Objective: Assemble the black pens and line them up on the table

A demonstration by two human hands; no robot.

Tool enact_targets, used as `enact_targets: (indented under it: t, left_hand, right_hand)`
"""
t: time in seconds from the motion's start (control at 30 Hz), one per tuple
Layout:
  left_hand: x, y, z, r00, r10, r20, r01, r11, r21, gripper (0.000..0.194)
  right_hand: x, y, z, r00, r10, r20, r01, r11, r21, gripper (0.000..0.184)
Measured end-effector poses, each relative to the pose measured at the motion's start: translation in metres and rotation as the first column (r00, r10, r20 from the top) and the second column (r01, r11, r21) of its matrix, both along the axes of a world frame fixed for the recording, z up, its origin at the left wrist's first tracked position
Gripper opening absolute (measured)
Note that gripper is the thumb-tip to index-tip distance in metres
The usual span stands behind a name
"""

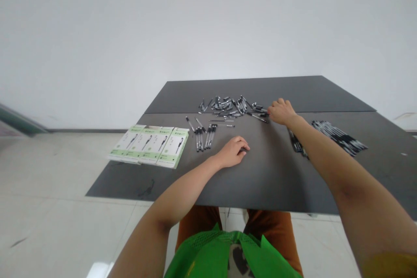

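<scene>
My left hand (233,152) rests on the dark table with its fingers loosely bent and the thumb apart; I see nothing in it. Farther out, my right hand (281,111) is at the right end of a loose heap of pens and pen parts (224,104). Its fingers curl down, and the fingertips and whatever they hold are hidden. A pen with a black grip (257,117) lies just left of that hand. Short rows of clear, black-ended pen barrels (204,138) lie to the left of my left hand. Thin refills (221,120) lie between these rows and the heap.
Green-and-white pen boxes (153,144) lie side by side at the table's left edge. Under my right forearm is a group of black pen parts (296,144), partly covered. A fanned stack of pens (340,138) lies farther right. A seam crosses the table (260,182); behind it stands a white wall.
</scene>
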State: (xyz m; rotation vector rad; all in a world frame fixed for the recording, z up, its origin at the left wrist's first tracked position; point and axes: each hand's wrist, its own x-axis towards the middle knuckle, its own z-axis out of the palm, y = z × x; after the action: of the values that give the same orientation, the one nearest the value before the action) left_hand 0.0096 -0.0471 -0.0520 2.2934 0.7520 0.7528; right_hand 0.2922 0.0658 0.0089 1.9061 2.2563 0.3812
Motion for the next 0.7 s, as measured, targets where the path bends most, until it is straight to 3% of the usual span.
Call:
enact_targets:
  t: [0.2,0.5,0.7]
  left_hand:
    - [0.000,0.001,0.002,1.000,-0.008,0.000,0.008,1.000,-0.001,0.021]
    - [-0.001,-0.001,0.005,1.000,-0.010,-0.012,0.010,1.000,0.004,0.021]
    - [-0.001,-0.002,0.006,1.000,-0.011,-0.003,0.011,1.000,0.006,0.021]
  right_hand:
    - [0.021,0.006,-0.012,1.000,0.014,0.015,-0.013,0.999,-0.051,0.037]
    - [-0.002,0.002,-0.023,1.000,-0.005,0.015,0.006,1.000,-0.016,0.041]
    - [-0.012,0.002,-0.028,0.998,0.055,-0.025,-0.055,0.998,-0.038,0.044]
